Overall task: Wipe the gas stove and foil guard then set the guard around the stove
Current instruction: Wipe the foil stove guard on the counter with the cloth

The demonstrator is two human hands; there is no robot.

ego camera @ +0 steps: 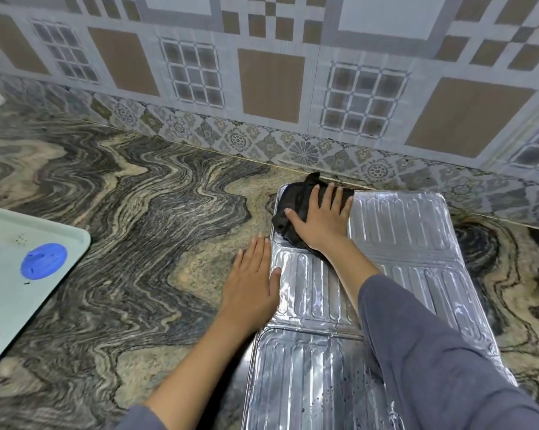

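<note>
Straight, spread fingers (336,197) of the right hand (319,220) are pressing a crumpled black cloth (293,203) onto the ribbed silver foil guard (401,231), lying flat at centre right. The left hand (251,279), fingers flat, is steadying its edge on the swirled granite counter (137,212).

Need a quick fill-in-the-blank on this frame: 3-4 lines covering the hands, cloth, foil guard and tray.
1. The right hand presses a ____ cloth onto the foil guard.
2. The foil guard lies ____ on the countertop, not standing up.
3. The left hand rests, fingers straight, at the guard's ____ edge.
4. The round lid fully in view on the tray is ____.

Missing words: black; flat; left; blue.
</note>
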